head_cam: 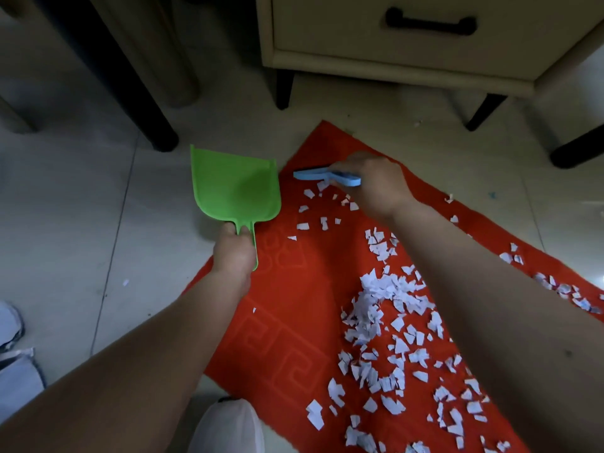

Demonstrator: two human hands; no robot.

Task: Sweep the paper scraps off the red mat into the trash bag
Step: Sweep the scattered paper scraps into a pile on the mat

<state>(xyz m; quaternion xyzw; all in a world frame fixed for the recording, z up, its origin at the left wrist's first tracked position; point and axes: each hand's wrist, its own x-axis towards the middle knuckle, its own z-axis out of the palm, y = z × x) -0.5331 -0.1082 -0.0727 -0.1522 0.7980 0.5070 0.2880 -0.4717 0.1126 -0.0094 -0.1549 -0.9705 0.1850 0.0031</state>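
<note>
Torn white paper scraps point(385, 308): scattered thickly over red embossed floor mat point(294, 322); none collected. Green plastic dustpan point(235, 188): empty, at mat's edge, handle gripped by left hand point(233, 250). Small blue brush point(323, 175): clasped in right hand point(372, 184). Trash bag: not identifiable.

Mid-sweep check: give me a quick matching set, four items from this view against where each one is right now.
Items:
1. dustpan
2. brush
3. paper scraps
4. cabinet

Places:
A. spread over the red mat
B. gripped by the left hand, pan on the floor by the mat's edge
C. standing beyond the mat
D. gripped by the right hand, over the mat

Pairs: 1-B, 2-D, 3-A, 4-C
</note>
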